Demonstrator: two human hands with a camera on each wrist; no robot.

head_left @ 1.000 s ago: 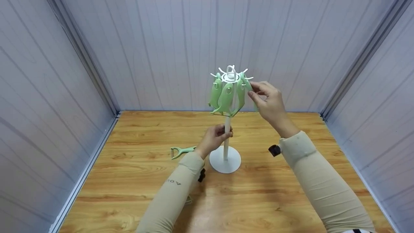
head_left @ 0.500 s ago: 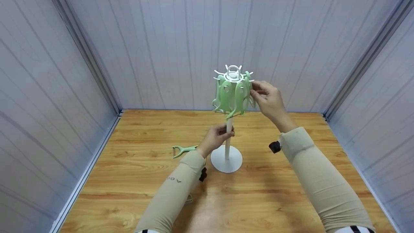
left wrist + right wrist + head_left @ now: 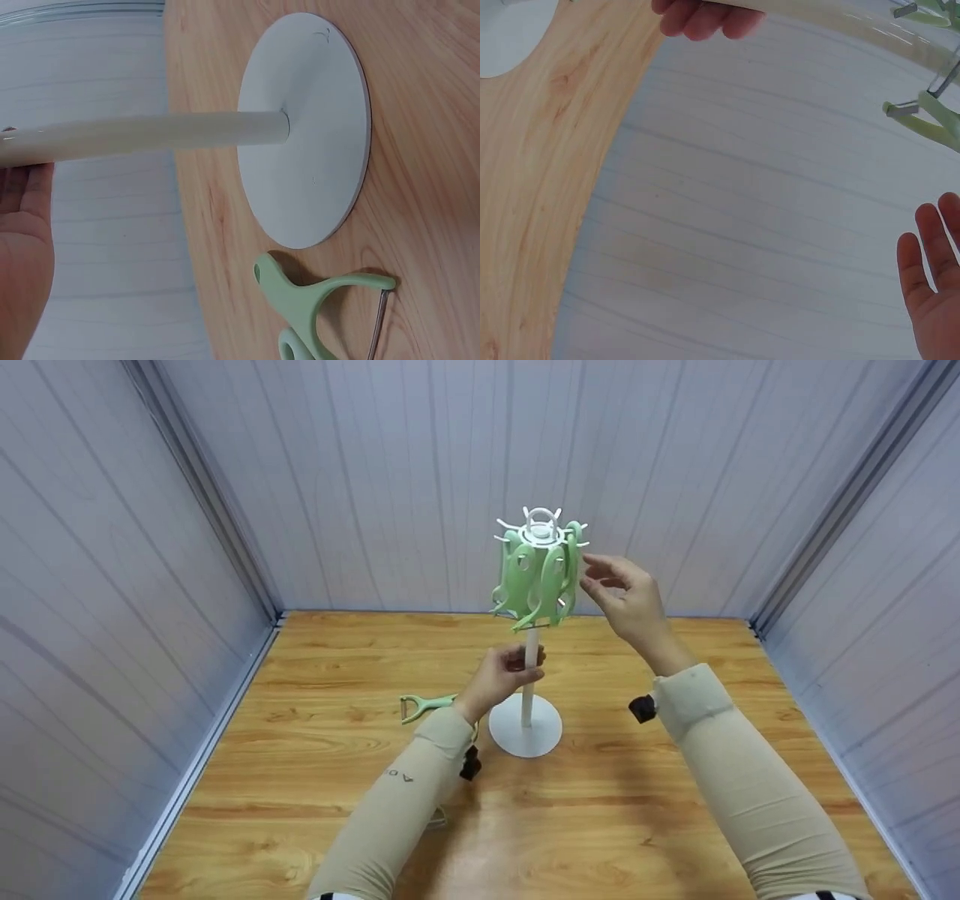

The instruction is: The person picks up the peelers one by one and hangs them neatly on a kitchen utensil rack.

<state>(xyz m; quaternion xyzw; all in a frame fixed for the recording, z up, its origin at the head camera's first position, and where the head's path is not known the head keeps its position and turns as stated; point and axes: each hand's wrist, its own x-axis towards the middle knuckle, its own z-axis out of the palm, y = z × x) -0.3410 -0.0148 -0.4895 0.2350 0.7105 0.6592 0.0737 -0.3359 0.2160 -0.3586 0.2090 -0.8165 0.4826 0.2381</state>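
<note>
around the pole (image 3: 528,701), left hand (image 3: 493,681) grips; right hand (image 3: 630,598) (loose) hovers beside peelers (image 3: 517,583).

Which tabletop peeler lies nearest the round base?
Left wrist view: the green Y-peeler whose handle end is beside the base; the second peeler lies farther away.

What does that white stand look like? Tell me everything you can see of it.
The white stand has a flat round base on the wooden table and a straight, smooth pole rising from it, upright. On top is a hub with hooks spreading outward and a loop above. Green peelers hang from several hooks; some at the back are bare. The left grip holds the pole below the peelers. It could be metal or plastic; I can't tell.
</note>
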